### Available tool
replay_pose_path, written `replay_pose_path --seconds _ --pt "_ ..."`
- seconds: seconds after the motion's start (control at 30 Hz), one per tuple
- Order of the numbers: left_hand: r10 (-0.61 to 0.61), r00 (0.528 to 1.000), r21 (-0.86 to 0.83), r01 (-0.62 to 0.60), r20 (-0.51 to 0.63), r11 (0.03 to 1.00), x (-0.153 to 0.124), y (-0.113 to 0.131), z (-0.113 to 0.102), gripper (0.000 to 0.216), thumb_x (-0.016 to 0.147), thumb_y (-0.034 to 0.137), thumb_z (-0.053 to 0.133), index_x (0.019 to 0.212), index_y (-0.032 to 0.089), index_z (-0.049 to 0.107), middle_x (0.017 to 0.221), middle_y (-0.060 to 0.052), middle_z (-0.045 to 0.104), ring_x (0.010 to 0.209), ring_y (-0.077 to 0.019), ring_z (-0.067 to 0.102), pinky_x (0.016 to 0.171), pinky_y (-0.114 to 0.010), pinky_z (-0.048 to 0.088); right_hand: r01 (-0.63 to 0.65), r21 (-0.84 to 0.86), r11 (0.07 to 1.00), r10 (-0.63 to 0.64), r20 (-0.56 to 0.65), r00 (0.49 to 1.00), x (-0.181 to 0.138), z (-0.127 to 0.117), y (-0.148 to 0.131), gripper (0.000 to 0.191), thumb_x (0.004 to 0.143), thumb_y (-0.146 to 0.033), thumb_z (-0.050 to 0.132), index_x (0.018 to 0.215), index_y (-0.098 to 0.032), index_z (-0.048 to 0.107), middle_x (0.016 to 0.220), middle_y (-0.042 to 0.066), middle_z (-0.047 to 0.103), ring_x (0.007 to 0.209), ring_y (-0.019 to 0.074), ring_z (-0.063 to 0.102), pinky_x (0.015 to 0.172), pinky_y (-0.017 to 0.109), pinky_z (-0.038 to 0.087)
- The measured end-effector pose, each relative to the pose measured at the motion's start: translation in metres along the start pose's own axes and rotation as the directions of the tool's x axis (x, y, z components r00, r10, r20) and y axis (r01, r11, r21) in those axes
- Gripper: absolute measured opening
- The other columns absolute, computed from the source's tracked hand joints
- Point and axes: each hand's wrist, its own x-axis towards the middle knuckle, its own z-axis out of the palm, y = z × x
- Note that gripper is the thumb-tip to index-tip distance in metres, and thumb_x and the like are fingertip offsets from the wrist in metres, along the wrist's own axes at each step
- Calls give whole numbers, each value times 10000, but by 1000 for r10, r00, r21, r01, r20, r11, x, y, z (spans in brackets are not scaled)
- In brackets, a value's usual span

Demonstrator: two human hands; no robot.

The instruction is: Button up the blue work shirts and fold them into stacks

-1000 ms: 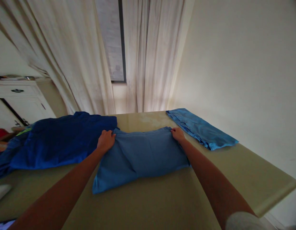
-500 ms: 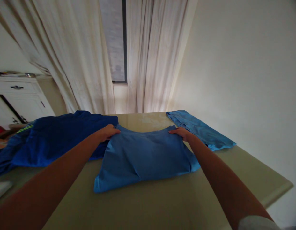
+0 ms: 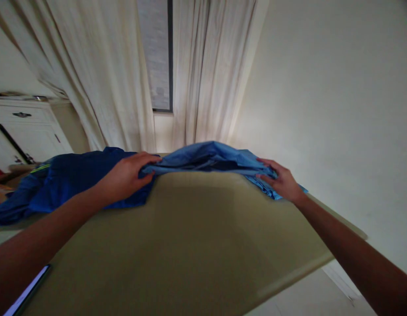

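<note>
A folded light blue garment (image 3: 210, 159) is raised off the olive table (image 3: 177, 237) near its far edge. My left hand (image 3: 126, 175) is closed on its left end, and my right hand (image 3: 280, 181) is closed on its right end. Under the right hand lies another light blue folded cloth (image 3: 267, 189), mostly hidden by the lifted garment and my hand. A dark blue garment (image 3: 68, 182) with a yellow-green stripe is spread at the left of the table, just behind my left hand.
White curtains (image 3: 101, 79) and a window (image 3: 157, 52) stand behind the table. A white cabinet (image 3: 22, 131) is at the far left. A phone (image 3: 27, 289) lies at the table's near left corner. A plain wall fills the right side.
Both hands have gripped the flat folded light blue garment and lifted it off the table, carrying it away toward the far right. The view has tilted and the phone has come into sight.
</note>
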Motion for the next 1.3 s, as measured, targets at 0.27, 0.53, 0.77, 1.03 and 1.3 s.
replay_pose_path --seconds 0.27,0.53,0.77,1.03,1.3 --pt "49 858 124 -131 512 984 -96 -22 105 502 744 46 614 1198 251 677 1233 -85 675 1141 -282 653 1017 -416 506 356 -414 838 -80 551 830 -134 54 7 508 740 -8 581 1190 -222 676 1140 106 668 1026 272 641 928 403 525" --pt "79 864 311 -262 497 914 -104 -9 119 436 854 33 524 1233 179 683 1117 -137 742 1022 -283 705 918 -420 555 326 -385 863 -72 545 835 -139 51 13 682 702 27 557 1334 -225 613 1318 120 676 1131 274 669 976 412 531" --pt "-14 899 279 -122 438 953 -91 -10 51 475 943 151 366 1304 267 652 1205 -80 751 1059 -272 721 933 -418 564 182 -227 957 -67 435 898 -134 -15 -19 488 882 -98 475 1324 -231 634 1237 104 732 1082 265 714 945 392 561" --pt "66 992 376 -102 106 921 34 39 -68 568 922 673 254 1194 362 644 1030 13 725 964 -278 664 1005 -454 525 -187 -86 979 206 375 904 -63 -123 -96 410 999 -541 555 1124 -164 657 870 54 694 784 207 633 709 270 488" --pt "105 989 427 -139 101 893 164 49 12 285 972 370 553 1165 246 721 1113 -32 621 1197 -287 516 1144 -569 358 -141 -270 952 232 344 910 -4 -147 -34 379 975 -527 517 939 -177 660 788 40 676 738 210 626 698 298 472"
